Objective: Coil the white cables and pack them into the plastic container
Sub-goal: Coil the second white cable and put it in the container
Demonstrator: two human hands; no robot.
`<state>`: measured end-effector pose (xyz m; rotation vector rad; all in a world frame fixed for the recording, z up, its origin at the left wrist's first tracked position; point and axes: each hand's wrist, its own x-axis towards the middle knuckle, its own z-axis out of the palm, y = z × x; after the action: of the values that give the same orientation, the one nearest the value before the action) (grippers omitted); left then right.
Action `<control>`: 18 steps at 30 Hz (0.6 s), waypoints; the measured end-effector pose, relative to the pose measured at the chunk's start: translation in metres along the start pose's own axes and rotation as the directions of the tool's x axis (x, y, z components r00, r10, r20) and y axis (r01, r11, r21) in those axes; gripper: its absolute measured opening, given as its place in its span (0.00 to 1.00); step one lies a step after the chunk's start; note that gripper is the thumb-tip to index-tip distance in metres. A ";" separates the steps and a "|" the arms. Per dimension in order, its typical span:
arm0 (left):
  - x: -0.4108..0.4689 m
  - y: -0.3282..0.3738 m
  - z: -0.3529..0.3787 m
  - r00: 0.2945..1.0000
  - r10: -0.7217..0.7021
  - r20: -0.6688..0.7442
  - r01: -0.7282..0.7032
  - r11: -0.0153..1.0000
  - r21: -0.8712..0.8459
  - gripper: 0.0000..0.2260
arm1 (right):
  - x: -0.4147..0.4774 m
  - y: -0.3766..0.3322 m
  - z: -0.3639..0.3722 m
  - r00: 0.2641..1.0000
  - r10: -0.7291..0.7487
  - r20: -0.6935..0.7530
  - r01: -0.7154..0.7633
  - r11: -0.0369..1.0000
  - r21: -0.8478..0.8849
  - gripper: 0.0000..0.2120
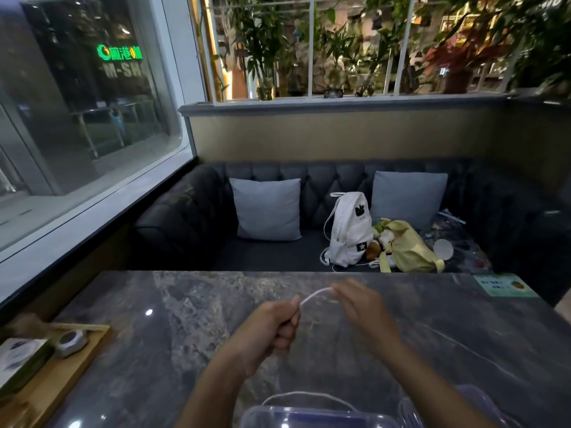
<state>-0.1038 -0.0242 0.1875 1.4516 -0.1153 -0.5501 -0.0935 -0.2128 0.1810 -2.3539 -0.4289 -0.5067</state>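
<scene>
A white cable (pixel 315 295) stretches in a short arc between my two hands above the dark marble table (pixel 154 350). My left hand (pixel 272 325) is a closed fist gripping one part of it. My right hand (pixel 361 307), blurred, pinches the cable's other part with its fingertips. More of the white cable (pixel 309 396) loops on the table near me, just behind the clear plastic container (pixel 309 417) at the bottom edge. Whether the loop reaches into the container is hidden.
A wooden tray (pixel 61 372) with a tissue box and a small round dish sits at the table's left. A green card (pixel 503 285) lies at the far right. Across the table a dark sofa holds cushions, a white backpack (pixel 350 230) and a yellow bag (pixel 408 247).
</scene>
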 end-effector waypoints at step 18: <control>-0.030 -0.020 -0.024 0.990 0.032 -0.137 -0.064 0.970 -0.236 0.12 | -0.012 0.021 -0.012 0.938 0.288 0.192 -0.340 0.872 0.352 0.07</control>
<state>-0.1255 0.0100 0.1723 1.2414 0.0211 -0.4114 -0.0976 -0.2378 0.1716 -2.0268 -0.1735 -0.0957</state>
